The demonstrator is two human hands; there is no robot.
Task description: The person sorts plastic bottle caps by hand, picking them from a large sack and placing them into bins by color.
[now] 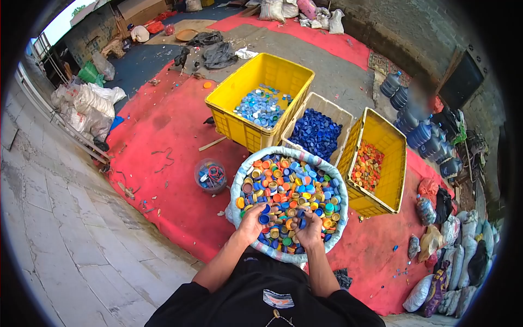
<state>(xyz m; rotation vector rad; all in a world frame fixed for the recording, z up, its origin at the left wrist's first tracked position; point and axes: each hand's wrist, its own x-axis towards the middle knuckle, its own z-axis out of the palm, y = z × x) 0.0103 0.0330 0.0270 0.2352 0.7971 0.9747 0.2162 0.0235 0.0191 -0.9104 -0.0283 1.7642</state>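
Note:
A round container (235,191) with a cloth-wrapped rim stands in front of me, heaped with bottle caps of many colours. Over its near left part is my left hand (251,223), closed with dark blue bottle caps (264,219) at its fingertips. My right hand (309,230) is above the near right part, its fingers bent around a dark blue bottle cap (303,223). Beyond the container, a yellow crate (239,129) holds light blue caps, a white crate (340,114) holds dark blue caps, and another yellow crate (389,144) holds orange and red caps.
Left of the container, a clear bucket (211,188) with small items stands on the red ground sheet (147,174). Large blue water bottles (418,134) line the right wall. Filled sacks lie at lower right (418,292) and upper left (90,103). Another person (140,34) is far back.

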